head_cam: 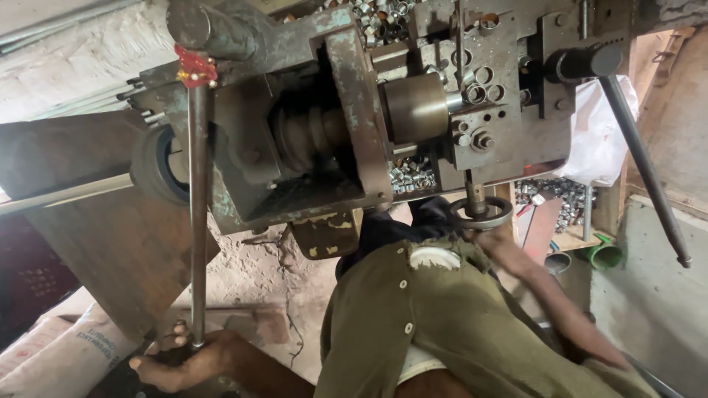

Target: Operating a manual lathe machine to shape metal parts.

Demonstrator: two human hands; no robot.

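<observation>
A: While the view tilts steeply over the machine (332,125), which hand holds the long rod (198,214)?

B: The left hand (184,361), at the lower left. Its fingers (171,341) are wrapped around the rod's lower end, pressed together in a closed grip. The rod runs straight up from that hand to a red fitting (195,68) on the machine's upper left part.

A: And the right hand?

B: The right arm (546,295) reaches from the lower right up toward a small handwheel (481,212) under the machine. The hand itself is blurred and partly hidden behind the wheel, so whether its fingers are spread or closed cannot be told.

A: What surrounds the handwheel?

B: Just above it sits a drilled steel block (490,110), and to the left of that a smooth brass-coloured cylinder (417,107). Heaps of small shiny metal rings (413,175) lie below the cylinder, and more lie at the top and behind the wheel. A black lever (641,158) slants down on the right.

A: Anything else in the frame?

B: An olive buttoned shirt (442,324) fills the lower middle. A printed sack (74,350) lies at the lower left beside the left hand, and a green funnel-shaped piece (606,254) rests at the right.
</observation>
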